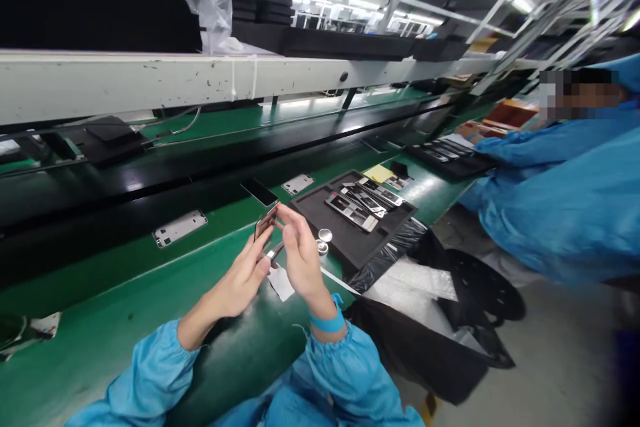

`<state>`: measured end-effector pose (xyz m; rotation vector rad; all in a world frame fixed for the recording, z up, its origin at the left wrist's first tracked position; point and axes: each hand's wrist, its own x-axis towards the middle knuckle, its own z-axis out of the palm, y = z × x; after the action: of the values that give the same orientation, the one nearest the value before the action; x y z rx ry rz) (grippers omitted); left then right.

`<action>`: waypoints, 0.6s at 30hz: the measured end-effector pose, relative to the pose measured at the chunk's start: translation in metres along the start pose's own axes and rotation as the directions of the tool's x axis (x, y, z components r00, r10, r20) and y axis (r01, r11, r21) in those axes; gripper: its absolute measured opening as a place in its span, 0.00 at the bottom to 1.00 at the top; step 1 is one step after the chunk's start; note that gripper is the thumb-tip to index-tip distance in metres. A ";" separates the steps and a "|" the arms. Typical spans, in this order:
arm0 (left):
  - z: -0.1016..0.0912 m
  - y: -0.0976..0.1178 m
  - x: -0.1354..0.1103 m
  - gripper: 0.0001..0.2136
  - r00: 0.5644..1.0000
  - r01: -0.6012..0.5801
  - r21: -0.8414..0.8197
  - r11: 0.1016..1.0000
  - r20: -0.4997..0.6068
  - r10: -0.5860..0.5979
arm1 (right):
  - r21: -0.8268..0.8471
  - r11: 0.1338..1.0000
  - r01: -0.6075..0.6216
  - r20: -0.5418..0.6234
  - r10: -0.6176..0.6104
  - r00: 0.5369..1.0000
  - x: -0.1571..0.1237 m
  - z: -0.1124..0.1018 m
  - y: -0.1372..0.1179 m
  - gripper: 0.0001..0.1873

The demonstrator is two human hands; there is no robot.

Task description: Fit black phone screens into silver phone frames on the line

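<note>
Head view: pinching phone (265, 221) between left fingers (253, 251); touching its top with half-bent right fingers (299, 225), grip unclear.

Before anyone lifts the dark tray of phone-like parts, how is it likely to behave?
The dark tray is probably fairly stiff, as its edges look straight. Its phone-like parts overlap at odd angles, so they may slide if it tilts. Its surface looks duller than the shiny green bench, so it is perhaps not very slippery.
</note>
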<state>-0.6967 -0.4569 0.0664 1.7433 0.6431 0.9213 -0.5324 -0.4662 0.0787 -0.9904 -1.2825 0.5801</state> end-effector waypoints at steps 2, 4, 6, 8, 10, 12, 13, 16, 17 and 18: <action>-0.003 0.003 0.001 0.36 0.999 -0.039 0.124 0.992 0.035 0.035 | 0.041 0.999 -0.011 -0.064 0.013 0.998 0.006 0.010 -0.004 0.24; -0.005 0.005 0.002 0.36 0.998 -0.046 0.215 0.976 0.061 0.033 | 0.043 0.999 -0.009 -0.115 0.014 0.993 0.012 0.017 -0.006 0.22; -0.008 0.007 0.002 0.36 0.997 -0.056 0.280 0.958 0.072 0.037 | 0.015 1.000 0.003 -0.140 -0.001 0.990 0.017 0.020 -0.009 0.20; -0.010 0.010 0.002 0.36 0.994 -0.082 0.299 0.951 0.088 0.058 | -0.028 0.999 0.028 -0.140 -0.031 0.990 0.023 0.019 -0.011 0.19; -0.017 0.011 0.003 0.34 0.992 -0.114 0.275 0.955 0.090 0.092 | -0.074 0.995 0.063 -0.123 -0.072 0.990 0.026 0.015 -0.011 0.19; -0.031 0.011 0.005 0.30 0.992 -0.122 0.221 0.968 -0.005 0.126 | -0.118 0.989 0.092 -0.092 -0.103 0.990 0.027 0.011 -0.005 0.18; -0.040 0.011 0.007 0.28 0.986 -0.105 0.179 0.978 -0.107 0.126 | -0.156 0.983 0.096 -0.059 -0.106 0.993 0.025 0.010 0.000 0.18; -0.073 0.012 0.010 0.27 0.885 -0.017 -0.105 0.994 -0.464 -0.034 | -0.440 0.897 0.050 0.179 0.033 0.983 0.010 0.015 0.025 0.18; -0.083 0.013 0.010 0.28 0.846 -0.010 -0.252 0.968 -0.518 -0.127 | -0.539 0.841 0.046 0.258 0.113 0.959 0.003 0.019 0.034 0.17; -0.091 0.016 0.009 0.30 0.829 -0.015 -0.399 0.917 -0.518 -0.212 | -0.612 0.789 0.053 0.319 0.185 0.930 -0.004 0.024 0.044 0.16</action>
<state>-0.7666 -0.4075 0.1010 1.0661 0.8449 1.3941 -0.5496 -0.4411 0.0386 -1.5233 -1.8416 0.4087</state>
